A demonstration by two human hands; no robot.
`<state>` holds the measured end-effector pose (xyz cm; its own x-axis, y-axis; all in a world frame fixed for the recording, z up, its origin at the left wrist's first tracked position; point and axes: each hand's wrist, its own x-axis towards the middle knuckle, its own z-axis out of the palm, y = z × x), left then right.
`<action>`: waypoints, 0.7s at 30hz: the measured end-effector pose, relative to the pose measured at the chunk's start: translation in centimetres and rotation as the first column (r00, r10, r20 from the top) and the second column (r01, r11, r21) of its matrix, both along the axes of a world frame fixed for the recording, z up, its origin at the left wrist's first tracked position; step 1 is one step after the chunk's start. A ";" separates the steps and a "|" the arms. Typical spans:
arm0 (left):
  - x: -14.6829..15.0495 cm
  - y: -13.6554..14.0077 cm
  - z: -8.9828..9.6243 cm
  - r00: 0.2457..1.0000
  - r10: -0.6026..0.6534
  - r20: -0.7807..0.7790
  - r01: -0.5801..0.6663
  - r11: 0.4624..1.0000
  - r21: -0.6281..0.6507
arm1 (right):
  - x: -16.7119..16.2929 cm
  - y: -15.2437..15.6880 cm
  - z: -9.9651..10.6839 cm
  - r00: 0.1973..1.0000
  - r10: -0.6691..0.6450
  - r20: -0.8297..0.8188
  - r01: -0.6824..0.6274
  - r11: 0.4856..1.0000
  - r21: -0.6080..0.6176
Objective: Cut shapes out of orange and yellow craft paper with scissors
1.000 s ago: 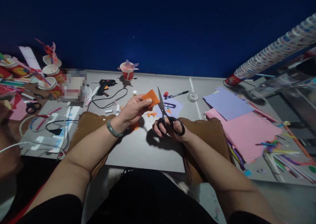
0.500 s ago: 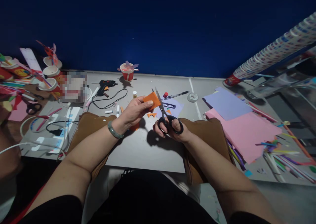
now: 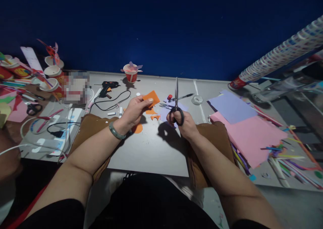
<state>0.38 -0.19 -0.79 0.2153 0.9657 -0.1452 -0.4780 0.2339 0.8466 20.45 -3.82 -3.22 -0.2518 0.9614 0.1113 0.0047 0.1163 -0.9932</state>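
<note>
Pinched between the thumb and fingers of my left hand (image 3: 135, 112) is a small piece of orange paper (image 3: 152, 98), raised over the table. My right hand (image 3: 186, 124) grips black-handled scissors (image 3: 176, 103) by their loops; the blades point up and look closed, apart from the paper. Below the hands lie orange scraps (image 3: 154, 118), a rounded orange piece (image 3: 137, 128) and a sheet of purple paper (image 3: 165, 116). Thread snips (image 3: 166, 106) and a black pen (image 3: 185, 97) rest just behind the scissors.
A glue gun (image 3: 108, 87) with its cord lies back left, near a decorated paper cup (image 3: 130, 73). Pink paper (image 3: 252, 138) and lilac paper (image 3: 232, 104) are on the right, below a long stack of cups (image 3: 277, 54). A power strip (image 3: 68, 131) sits left, beside another person's arm (image 3: 8, 155).
The scissors have moved right, away from the orange paper, and turned upright, their blades closing. My left hand has shifted slightly left with the paper.
</note>
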 end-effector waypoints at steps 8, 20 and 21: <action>-0.9 1.2 0.1 0.980 0.192 -0.058 -0.188 0.979 0.073 | 0.0 0.1 0.0 0.395 0.000 0.919 -0.182 0.980 0.078; -0.2 -0.5 -1.0 0.956 -0.144 -0.255 0.181 0.975 0.128 | 0.2 -0.1 0.1 0.756 -0.179 0.630 -0.002 0.961 0.276; -0.1 -0.6 -0.9 0.947 -0.177 -0.268 0.214 0.970 0.115 | 0.2 -0.1 0.2 0.826 -0.189 0.530 0.052 0.964 0.262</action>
<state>0.29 -0.78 -1.73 0.3760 0.9227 -0.0855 -0.1995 0.1707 0.9649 20.60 -3.92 -3.01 -0.2204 0.9529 0.2086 0.5667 0.2991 -0.7677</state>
